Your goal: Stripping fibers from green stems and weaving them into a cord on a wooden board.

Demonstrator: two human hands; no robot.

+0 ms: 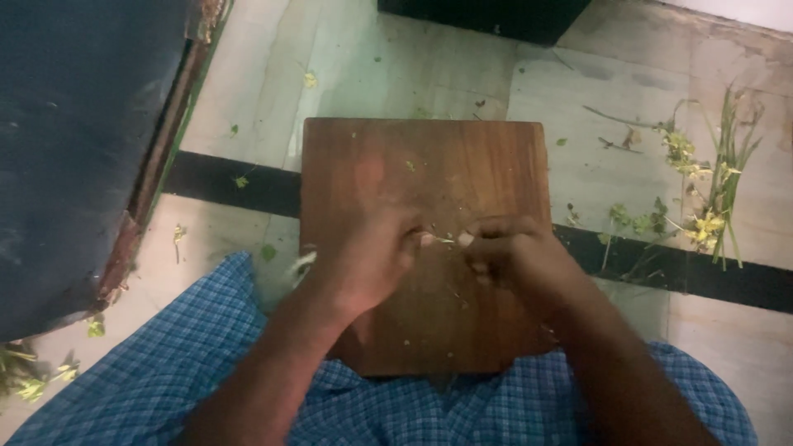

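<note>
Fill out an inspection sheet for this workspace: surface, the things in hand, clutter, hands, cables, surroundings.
Surface: wooden board lying on a pale tiled floor with a dark stripe; small green flecks on the board.
Things in hand: a thin pale stem piece pinched between both hands over the board.
Clutter: pile of green stalks and leaves on the floor to the right; loose leaf bits to the left.
Hands: left hand and right hand both closed on the stem, fingertips meeting.
Cables: nothing seen.
Surroundings: dark blue object at left; dark object at top; blue checked cloth over the person's legs.
</note>
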